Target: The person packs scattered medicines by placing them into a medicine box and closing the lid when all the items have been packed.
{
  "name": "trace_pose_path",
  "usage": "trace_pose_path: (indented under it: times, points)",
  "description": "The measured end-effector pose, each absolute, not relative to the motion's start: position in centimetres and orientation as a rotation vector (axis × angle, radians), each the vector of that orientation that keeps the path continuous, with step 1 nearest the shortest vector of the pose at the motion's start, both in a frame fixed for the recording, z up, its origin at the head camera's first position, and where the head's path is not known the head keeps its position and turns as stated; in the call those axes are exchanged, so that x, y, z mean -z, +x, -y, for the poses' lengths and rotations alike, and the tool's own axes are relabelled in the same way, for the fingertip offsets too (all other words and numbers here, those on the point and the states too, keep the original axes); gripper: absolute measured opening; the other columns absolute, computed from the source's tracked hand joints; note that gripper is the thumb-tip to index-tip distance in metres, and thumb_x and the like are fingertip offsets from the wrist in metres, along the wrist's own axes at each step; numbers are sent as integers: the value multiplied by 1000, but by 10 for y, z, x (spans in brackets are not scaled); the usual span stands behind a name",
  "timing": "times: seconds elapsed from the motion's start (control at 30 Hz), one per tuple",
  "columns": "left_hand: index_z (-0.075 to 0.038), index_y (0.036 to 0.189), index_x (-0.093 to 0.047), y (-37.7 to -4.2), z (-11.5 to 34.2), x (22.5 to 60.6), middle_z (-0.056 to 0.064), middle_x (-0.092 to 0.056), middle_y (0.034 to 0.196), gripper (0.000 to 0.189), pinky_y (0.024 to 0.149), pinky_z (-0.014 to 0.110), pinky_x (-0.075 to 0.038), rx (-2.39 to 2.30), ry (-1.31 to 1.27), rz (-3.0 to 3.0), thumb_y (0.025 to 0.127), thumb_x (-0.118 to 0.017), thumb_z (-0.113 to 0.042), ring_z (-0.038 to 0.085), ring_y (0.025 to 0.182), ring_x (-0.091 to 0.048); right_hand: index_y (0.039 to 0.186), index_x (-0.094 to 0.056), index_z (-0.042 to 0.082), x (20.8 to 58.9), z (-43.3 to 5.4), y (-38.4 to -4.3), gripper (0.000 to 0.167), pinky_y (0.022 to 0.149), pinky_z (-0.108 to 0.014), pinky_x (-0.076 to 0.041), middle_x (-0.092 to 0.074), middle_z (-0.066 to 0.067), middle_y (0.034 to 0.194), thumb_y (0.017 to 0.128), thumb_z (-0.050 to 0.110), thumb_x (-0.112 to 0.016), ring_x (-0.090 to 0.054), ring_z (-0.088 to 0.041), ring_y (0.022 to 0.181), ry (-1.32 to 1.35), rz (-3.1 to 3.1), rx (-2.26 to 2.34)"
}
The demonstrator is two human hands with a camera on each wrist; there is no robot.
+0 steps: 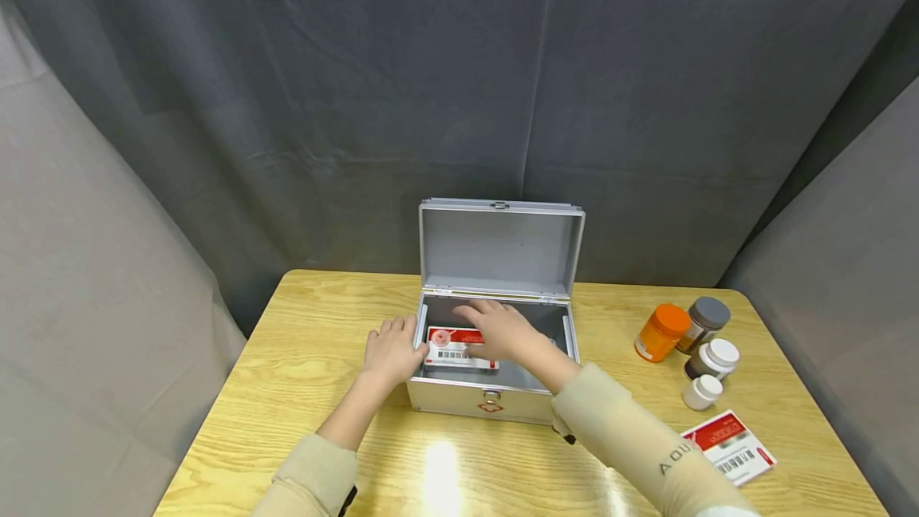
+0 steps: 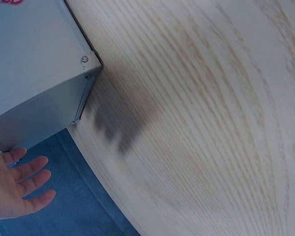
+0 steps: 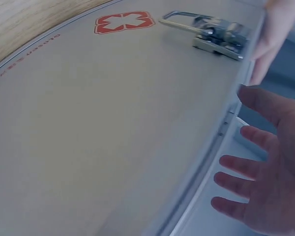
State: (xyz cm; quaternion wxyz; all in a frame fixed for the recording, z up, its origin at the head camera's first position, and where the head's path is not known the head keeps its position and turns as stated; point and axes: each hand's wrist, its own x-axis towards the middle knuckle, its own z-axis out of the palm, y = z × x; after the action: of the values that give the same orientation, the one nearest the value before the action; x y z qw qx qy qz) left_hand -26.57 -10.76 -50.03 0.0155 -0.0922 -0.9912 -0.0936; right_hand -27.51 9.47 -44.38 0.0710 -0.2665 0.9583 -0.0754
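Carton (image 1: 452, 348) of oblong red-and-white cardboard, in silver metal case (image 1: 448, 397) near wooden desk's (image 1: 287, 365) far edge, seems light, crushable: hold short ends. Left hand (image 1: 392, 353), right hand (image 1: 502, 332): both spread.

A dark grey fabric curtain (image 1: 402, 86), creased and marked by a long seam, hangs behind a pale wood-grain table (image 1: 337, 325), with light grey cloth panels (image 1: 86, 278) on both sides. Clustered at the tabletop's right are an orange plastic bottle with an orange lid (image 1: 660, 333), a dark bottle with a grey lid (image 1: 705, 322), a dark bottle with a white lid (image 1: 713, 359) and a small white plastic bottle (image 1: 702, 393). Nearer the camera, a flat red-and-white printed carton (image 1: 734, 447) lies on the wood.
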Motion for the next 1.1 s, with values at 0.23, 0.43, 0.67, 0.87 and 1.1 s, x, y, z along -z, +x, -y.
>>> trace_pose_path:
  times: [0.23,0.43,0.67,0.87,1.1]
  points:
    - [-7,126,-45,-265,110,500,14,-52,121,53,85,50,-39,304,-282,3089,85,-48,-40,32,113,-46,137,-41,21,435,-116,-258,69,100,-54,-30,-39,-13,140,77,37,-71,-38,-34,126,-882,-3015,276]
    - [-7,125,-45,-265,110,499,14,-53,119,52,84,50,-39,307,-286,3084,85,-49,-39,32,112,-46,135,-43,19,428,-139,-245,68,96,-58,-32,-42,-15,136,76,35,-71,-43,-37,121,-890,-3149,353]
    - [-6,129,-43,-264,109,498,15,-51,123,54,88,52,-37,333,-292,3098,86,-49,-39,33,115,-44,134,-43,17,426,-176,-232,66,93,-62,-32,-42,-18,135,76,31,-71,-41,-40,120,-797,-3261,454]
    - [-6,130,-43,-263,109,498,15,-51,123,55,87,52,-38,319,-291,3102,86,-48,-40,33,115,-44,134,-42,14,420,-207,-217,67,90,-64,-32,-39,-22,136,76,29,-72,-40,-43,119,-658,-3312,511]
    - [-6,132,-42,-266,109,500,15,-50,125,57,89,52,-37,344,-285,3100,86,-48,-40,33,117,-43,133,-41,11,420,-246,-201,68,86,-65,-33,-39,-25,133,75,27,-72,-42,-47,113,-543,-3377,464]
